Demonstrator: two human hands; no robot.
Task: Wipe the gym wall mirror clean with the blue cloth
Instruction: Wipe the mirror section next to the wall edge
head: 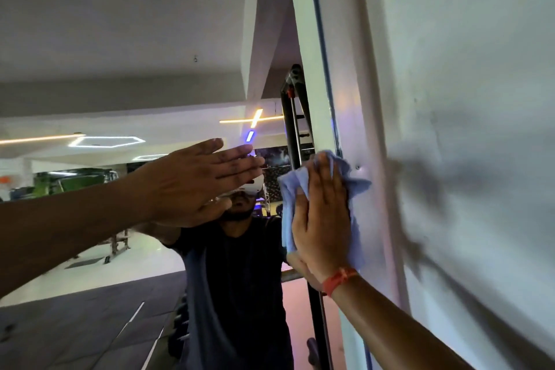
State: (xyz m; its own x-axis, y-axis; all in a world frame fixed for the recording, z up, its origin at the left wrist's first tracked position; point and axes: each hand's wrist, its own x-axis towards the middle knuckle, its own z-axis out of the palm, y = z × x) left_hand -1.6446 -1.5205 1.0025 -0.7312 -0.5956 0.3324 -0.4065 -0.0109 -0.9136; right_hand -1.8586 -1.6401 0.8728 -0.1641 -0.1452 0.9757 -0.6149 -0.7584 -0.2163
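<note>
Blue cloth (288, 219) under flat right hand (322, 219) on mirror (120, 39) | left hand (195, 180) flat, empty

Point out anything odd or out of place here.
Nothing is damaged or spilled. The cloth is bunched unevenly under the flat right hand at the mirror's right edge, partly overlapping the frame.

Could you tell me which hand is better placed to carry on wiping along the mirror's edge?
The right hand: its flat palm already presses the blue cloth against the mirror at its right edge. The left hand rests bare and flat on the glass, away from the cloth.
</note>
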